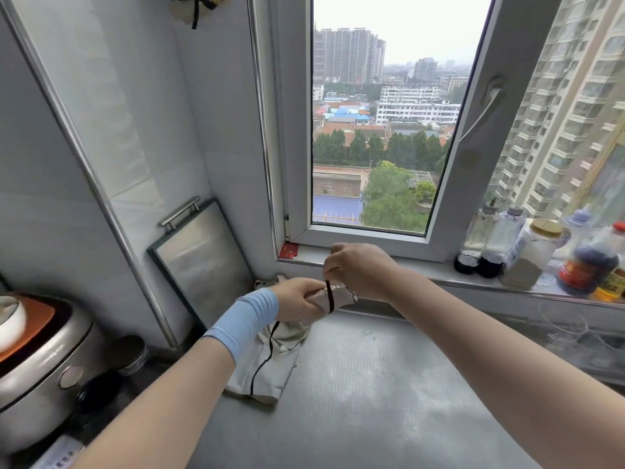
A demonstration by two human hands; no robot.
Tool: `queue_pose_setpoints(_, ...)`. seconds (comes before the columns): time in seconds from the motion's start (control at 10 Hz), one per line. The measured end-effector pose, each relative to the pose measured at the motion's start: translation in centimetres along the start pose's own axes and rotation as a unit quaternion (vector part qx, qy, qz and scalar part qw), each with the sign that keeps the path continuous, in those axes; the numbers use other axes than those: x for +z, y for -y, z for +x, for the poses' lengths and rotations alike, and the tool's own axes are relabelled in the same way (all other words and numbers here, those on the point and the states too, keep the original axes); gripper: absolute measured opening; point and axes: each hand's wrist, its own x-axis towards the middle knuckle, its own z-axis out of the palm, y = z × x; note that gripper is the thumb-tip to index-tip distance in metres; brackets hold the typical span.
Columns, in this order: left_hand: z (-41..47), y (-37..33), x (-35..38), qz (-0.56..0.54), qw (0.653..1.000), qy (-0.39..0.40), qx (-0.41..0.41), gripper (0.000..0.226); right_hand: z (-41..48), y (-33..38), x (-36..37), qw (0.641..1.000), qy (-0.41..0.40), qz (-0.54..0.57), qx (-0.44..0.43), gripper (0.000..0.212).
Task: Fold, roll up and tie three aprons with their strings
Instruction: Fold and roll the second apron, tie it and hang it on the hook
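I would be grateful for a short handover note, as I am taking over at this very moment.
Left hand grips a rolled pale apron above the counter.
Right hand pinches its black string, looped round the roll.
More pale cloth with black trim lies on the counter under the left wrist, seemingly another apron, unrolled.
Done: this roll.
Left: knot it, then the rest; no third apron plainly in view.
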Motion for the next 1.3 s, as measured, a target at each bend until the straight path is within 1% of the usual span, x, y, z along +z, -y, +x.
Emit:
queue_pose_setpoints(0.1, -0.1, -0.8, 1.3, -0.008, 0.999, -0.004, -0.032, 0.017, 0.2, 0.1, 1.3, 0.998, 0.011, 0.047, 0.041, 0.018)
queue_pose_setpoints(0.2, 0.1, -1.0, 2.6, -0.136, 0.986, -0.016, -0.091, 0.015, 0.5, 0.4, 2.8, 0.993, -0.016, 0.081, 0.085, 0.017)
queue_pose_setpoints(0.3, 0.1, -0.4, 3.9, -0.185, 0.978, -0.057, -0.082, 0.055, 0.6, 0.5, 3.3, 0.989, -0.013, 0.098, 0.110, 0.014)
queue_pose_setpoints(0.4, -0.2, 0.4, 4.6, -0.230, 0.969, -0.062, -0.058, 0.068, 0.7, -0.6, 4.3, 0.979, -0.019, 0.158, 0.126, 0.016)
queue_pose_setpoints(0.5, -0.1, 1.4, 4.2, -0.312, 0.946, -0.076, -0.052, 0.069, -0.1, -0.7, 5.7, 0.882, -0.179, 0.359, 0.246, 0.038)
queue_pose_setpoints(0.6, 0.2, 1.4, 3.8, -0.471, 0.872, -0.120, -0.048, 0.057, -1.1, 1.5, 7.2, 0.802, -0.073, 0.495, 0.327, 0.042)
queue_pose_setpoints(0.7, 0.6, 0.8, 3.6, -0.542, 0.828, -0.130, -0.056, 0.054, -3.1, 3.5, 8.1, 0.466, -0.061, 0.821, 0.325, 0.045)
queue_pose_setpoints(0.8, 0.4, 0.7, 3.3, -0.537, 0.831, -0.131, -0.063, 0.050, -4.5, 4.4, 8.9, 0.606, 0.253, 0.743, 0.127, 0.045)
queue_pose_setpoints(0.9, 0.1, 1.4, 2.3, -0.527, 0.839, -0.125, -0.047, 0.050, -4.4, 2.2, 8.4, 0.643, 0.267, 0.700, 0.158, 0.023)
queue_pose_setpoints(1.0, -0.8, 2.1, 1.4, -0.472, 0.876, -0.066, -0.070, 0.048, -4.1, -0.4, 7.4, 0.747, 0.296, 0.567, 0.184, 0.026)
queue_pose_setpoints(1.1, -1.9, 2.0, 1.9, -0.352, 0.928, 0.001, -0.117, 0.039, -3.1, -1.6, 5.9, 0.839, 0.304, 0.392, 0.223, 0.025)
queue_pose_setpoints(1.2, -1.5, 2.1, 3.4, -0.197, 0.972, -0.032, -0.126, 0.040, -1.7, -1.3, 3.9, 0.907, 0.269, 0.251, 0.204, 0.032)
queue_pose_setpoints(1.3, -0.8, 2.1, 4.4, -0.142, 0.979, -0.082, -0.122, 0.040, -0.9, -0.2, 2.6, 0.953, 0.227, 0.125, 0.159, 0.034)
